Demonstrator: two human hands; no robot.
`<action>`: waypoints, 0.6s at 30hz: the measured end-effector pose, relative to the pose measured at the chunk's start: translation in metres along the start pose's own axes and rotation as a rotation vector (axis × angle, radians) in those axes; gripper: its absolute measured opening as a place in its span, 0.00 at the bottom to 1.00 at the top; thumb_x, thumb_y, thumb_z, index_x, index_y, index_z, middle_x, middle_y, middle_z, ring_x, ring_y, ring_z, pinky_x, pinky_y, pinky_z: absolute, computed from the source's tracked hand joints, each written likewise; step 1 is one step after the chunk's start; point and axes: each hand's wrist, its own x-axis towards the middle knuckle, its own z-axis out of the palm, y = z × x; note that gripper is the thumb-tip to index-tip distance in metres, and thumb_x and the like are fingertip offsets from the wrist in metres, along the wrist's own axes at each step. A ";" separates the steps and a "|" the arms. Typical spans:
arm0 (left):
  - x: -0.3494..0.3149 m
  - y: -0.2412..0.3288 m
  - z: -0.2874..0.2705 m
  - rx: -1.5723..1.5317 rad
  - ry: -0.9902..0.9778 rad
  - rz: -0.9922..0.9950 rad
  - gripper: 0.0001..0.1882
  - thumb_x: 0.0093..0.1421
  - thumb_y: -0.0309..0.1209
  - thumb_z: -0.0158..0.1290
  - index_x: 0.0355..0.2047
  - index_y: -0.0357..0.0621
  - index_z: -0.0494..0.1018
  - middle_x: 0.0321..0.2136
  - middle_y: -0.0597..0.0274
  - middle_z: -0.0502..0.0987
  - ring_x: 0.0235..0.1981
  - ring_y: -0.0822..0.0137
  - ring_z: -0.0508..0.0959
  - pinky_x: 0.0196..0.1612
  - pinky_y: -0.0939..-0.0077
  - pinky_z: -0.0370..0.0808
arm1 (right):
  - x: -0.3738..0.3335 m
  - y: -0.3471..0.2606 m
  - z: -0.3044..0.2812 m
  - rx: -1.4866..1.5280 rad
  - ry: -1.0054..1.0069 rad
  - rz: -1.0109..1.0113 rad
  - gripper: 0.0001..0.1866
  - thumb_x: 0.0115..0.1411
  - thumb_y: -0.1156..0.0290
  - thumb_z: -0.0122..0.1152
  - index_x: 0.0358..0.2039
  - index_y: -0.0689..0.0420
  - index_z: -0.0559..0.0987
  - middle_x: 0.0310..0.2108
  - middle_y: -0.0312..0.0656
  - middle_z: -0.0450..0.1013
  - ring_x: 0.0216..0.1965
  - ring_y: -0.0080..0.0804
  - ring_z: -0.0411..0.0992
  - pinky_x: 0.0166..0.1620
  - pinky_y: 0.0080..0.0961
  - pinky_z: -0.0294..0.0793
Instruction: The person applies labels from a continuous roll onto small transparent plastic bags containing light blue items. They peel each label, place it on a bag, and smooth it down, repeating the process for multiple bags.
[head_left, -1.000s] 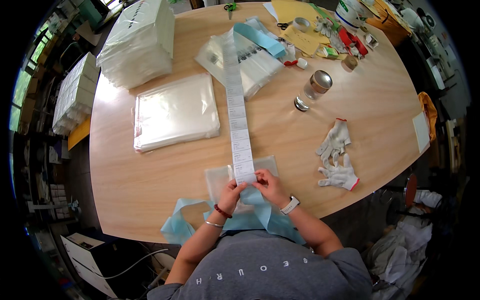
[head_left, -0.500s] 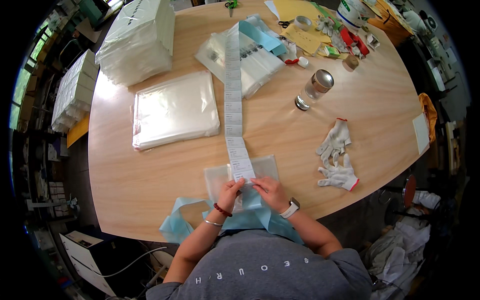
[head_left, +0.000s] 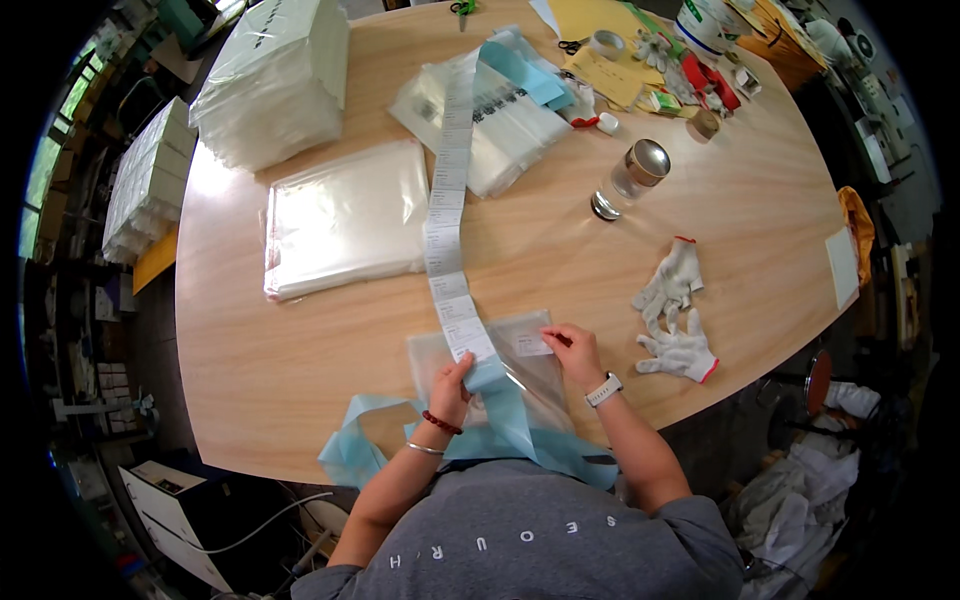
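My left hand [head_left: 450, 392] is closed on a long strip of white labels [head_left: 447, 240], close to where its bare light-blue backing [head_left: 508, 412] begins. The strip runs away from me across the table. A single white label [head_left: 531, 345] is pinched by its right end in my right hand [head_left: 575, 357]. That label is over the upper right of a clear plastic bag [head_left: 545, 378]; whether it touches the bag I cannot tell. Loops of the blue backing lie across the bag and along the near table edge.
Clear bags lie in a flat stack [head_left: 345, 225] at left, with a tall pile [head_left: 275, 90] behind. More bags [head_left: 510, 120] lie under the strip's far end. A glass bottle [head_left: 630, 178] and white gloves [head_left: 680, 350] are at right. Tape [head_left: 606, 44] and scissors [head_left: 462, 12] lie far off.
One label has come off the strip and moved right and slightly away in my right hand. My left hand and the strip have shifted a little left.
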 end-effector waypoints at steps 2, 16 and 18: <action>-0.001 0.001 0.000 0.003 -0.014 -0.001 0.12 0.56 0.36 0.48 0.33 0.40 0.70 0.29 0.65 0.73 0.30 0.74 0.73 0.32 0.82 0.69 | 0.004 0.005 0.005 -0.005 -0.007 -0.005 0.05 0.49 0.75 0.56 0.27 0.62 0.76 0.22 0.43 0.72 0.21 0.25 0.68 0.26 0.20 0.67; -0.012 0.009 0.012 -0.006 0.001 0.021 0.10 0.55 0.35 0.48 0.32 0.40 0.70 0.29 0.65 0.74 0.29 0.75 0.73 0.30 0.83 0.68 | 0.018 -0.018 0.017 -0.798 0.114 -0.269 0.29 0.40 0.65 0.64 0.44 0.54 0.66 0.37 0.40 0.64 0.35 0.38 0.67 0.32 0.30 0.69; -0.011 0.007 0.014 -0.024 -0.002 0.033 0.10 0.55 0.35 0.48 0.32 0.40 0.70 0.29 0.65 0.74 0.29 0.75 0.73 0.30 0.82 0.68 | 0.032 -0.005 0.011 -0.701 0.152 -0.344 0.21 0.40 0.66 0.64 0.37 0.54 0.71 0.34 0.39 0.66 0.34 0.37 0.67 0.32 0.29 0.69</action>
